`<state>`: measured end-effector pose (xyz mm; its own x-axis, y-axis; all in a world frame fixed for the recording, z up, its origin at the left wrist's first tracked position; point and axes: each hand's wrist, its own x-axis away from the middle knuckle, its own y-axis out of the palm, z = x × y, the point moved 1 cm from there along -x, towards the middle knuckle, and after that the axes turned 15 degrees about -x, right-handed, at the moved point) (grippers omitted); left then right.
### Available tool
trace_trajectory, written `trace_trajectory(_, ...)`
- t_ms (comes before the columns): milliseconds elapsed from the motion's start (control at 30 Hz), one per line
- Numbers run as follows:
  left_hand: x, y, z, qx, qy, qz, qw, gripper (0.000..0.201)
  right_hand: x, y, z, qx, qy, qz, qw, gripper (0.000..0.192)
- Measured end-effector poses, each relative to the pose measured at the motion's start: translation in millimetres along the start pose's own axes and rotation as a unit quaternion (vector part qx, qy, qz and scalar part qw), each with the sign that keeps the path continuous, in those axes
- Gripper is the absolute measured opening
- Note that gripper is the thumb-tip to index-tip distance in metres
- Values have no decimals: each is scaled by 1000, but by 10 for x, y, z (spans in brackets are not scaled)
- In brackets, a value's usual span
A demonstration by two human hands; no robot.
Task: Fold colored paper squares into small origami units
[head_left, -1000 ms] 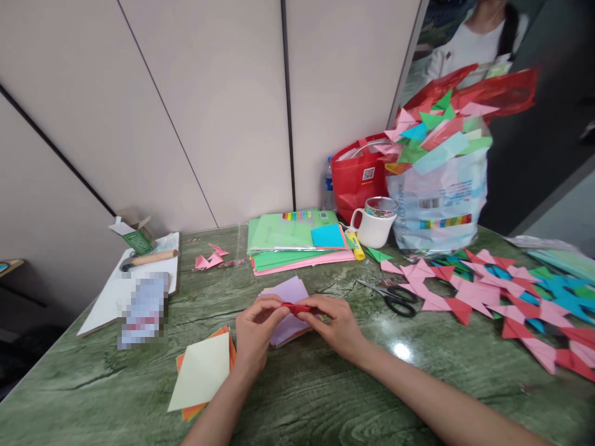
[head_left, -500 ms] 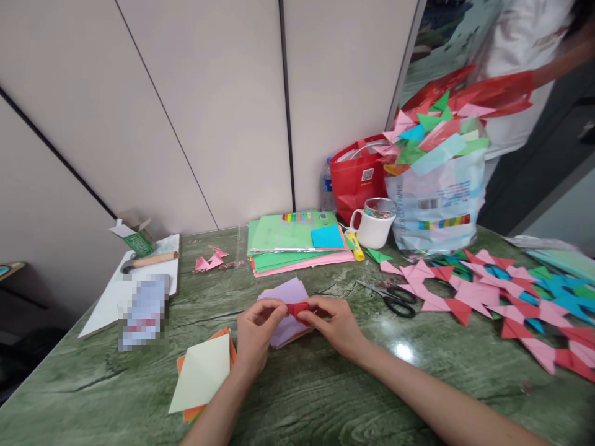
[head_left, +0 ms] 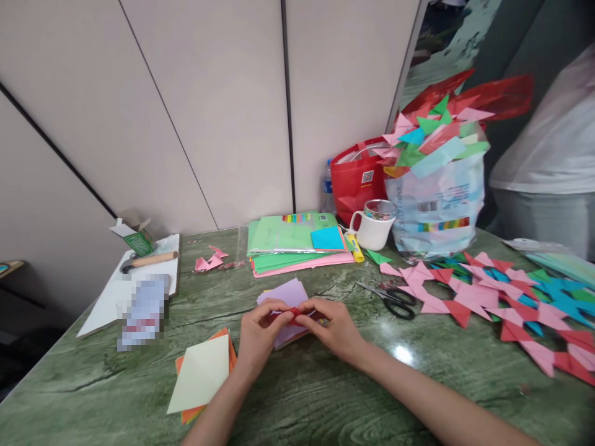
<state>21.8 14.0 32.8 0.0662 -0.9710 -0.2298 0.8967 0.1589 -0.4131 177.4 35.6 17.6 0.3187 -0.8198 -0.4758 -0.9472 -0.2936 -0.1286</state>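
Note:
A small folded piece of red paper [head_left: 294,313] is pinched between both hands, mostly covered by the fingers. My left hand [head_left: 261,331] grips its left end with thumb and forefinger. My right hand [head_left: 335,328] has the right end, its fingertips close to those of the left. Just beneath the hands lies a stack of purple paper sheets [head_left: 294,291], partly hidden by them. Left of my left forearm is a fanned stack of pale yellow and orange paper [head_left: 202,375]. Black-handled scissors [head_left: 395,302] lie open to the right of my right hand.
Folded pink, red and blue paper pieces [head_left: 474,296] spread over the right side. Behind stand a white mug [head_left: 372,229], a red bag [head_left: 356,179] and a plastic bag [head_left: 434,214] of folded paper. Green paper packs [head_left: 288,234] lie by the wall; a hammer [head_left: 151,261] is left. A person stands at right.
My hands have drawn closer together, and my fingers now cover more of the red paper. The person at the right has let go of the plastic bag's red handles and moved aside.

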Motion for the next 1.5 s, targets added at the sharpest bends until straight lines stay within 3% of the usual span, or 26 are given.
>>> trace_trajectory(267, 20, 4, 62, -17, 63, 33, 997, 8, -7, -13, -53, 56, -91, 23, 994, 6)
trace_trajectory(433, 38, 16, 51, -36, 84, 44, 995, 4, 33, -8, -40, 126, -175, 40, 976, 9)
trace_trajectory(600, 53, 36, 37, -41, 95, 37, 994, 2, 67, -19, -21, 197, -211, 26, 957, 9)
trace_trajectory(800, 46, 40, 34, -65, 115, 26, 991, 4, 90, -16, -4, 229, -210, 8, 950, 12)
trace_trajectory(1000, 62, 31, 30, -88, 142, 35, 985, 3, 56, 17, -14, 135, -154, 10, 979, 12)
trace_trajectory(1133, 49, 16, 17, -69, 112, 50, 990, 26, 23, 25, -53, 82, -119, 20, 989, 11)
trace_trajectory(1300, 12, -2, 44, -63, 94, 33, 993, 9, 5, 11, -70, 55, -110, 7, 992, 13)
trace_trajectory(1500, 25, 24, 76, -36, 53, 14, 998, 6, 10, -7, -12, 35, -119, 12, 992, 15)
